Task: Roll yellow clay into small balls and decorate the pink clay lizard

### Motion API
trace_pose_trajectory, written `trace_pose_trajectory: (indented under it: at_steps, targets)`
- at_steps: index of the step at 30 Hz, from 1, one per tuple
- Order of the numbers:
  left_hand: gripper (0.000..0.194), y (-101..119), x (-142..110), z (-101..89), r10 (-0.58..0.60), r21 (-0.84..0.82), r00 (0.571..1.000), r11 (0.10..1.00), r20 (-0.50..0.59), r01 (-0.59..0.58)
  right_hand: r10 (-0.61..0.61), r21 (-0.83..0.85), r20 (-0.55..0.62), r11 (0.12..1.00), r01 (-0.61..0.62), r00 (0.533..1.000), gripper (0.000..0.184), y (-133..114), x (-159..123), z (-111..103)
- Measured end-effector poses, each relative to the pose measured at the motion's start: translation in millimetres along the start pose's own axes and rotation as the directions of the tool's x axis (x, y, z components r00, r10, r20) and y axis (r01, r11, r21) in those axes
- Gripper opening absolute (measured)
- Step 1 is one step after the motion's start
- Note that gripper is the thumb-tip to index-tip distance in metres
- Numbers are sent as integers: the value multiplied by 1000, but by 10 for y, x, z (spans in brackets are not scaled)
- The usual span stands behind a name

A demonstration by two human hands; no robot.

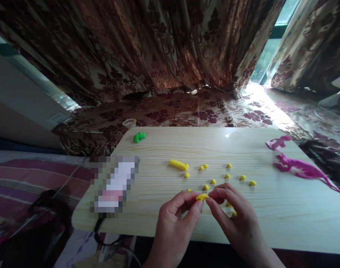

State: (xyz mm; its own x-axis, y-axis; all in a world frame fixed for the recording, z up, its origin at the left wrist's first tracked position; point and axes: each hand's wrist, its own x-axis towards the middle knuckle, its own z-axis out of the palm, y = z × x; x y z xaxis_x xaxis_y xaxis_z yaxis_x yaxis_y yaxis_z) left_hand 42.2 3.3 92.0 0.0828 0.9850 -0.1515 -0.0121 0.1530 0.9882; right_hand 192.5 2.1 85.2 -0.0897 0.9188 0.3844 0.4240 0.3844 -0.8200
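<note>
My left hand (pixel 177 216) pinches a small piece of yellow modelling clay (pixel 201 197) between thumb and index finger, just above the table. Thumb and forefinger of my right hand (pixel 234 208) close on the right end of the same piece. Beyond my hands lie several small yellow clay balls, among them one ball (pixel 213 181) close to my right fingers and another (pixel 253 183) farther right. A thick yellow clay roll (pixel 178 165) rests behind them to the left. Part of the table and some balls are hidden behind my right hand.
A green clay lump (pixel 139 137) sits at the table's (pixel 158 141) far left corner. To the left lies a blurred-out phone-like object (pixel 116 182) with a black strap. Pink stretched pieces (pixel 301 167) lie at the right edge. Patterned curtains (pixel 172 48) hang behind.
</note>
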Motion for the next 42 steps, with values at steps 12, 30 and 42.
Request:
trace_pose_trajectory:
  at_steps: [12,30,42]
  targets:
    - [16,-22,-4,-1,54,76,998,996,9,-55,-177,-150,6,973,176,984,24,37,-32,21]
    - [19,0,-24,36,232,247,973,942,6,-226,-73,-87,13,993,74,997,9,-10,26,40]
    - [17,-2,4,29,193,208,981,959,26,-194,-30,-52,100,998,35,994,11,-32,72,-61]
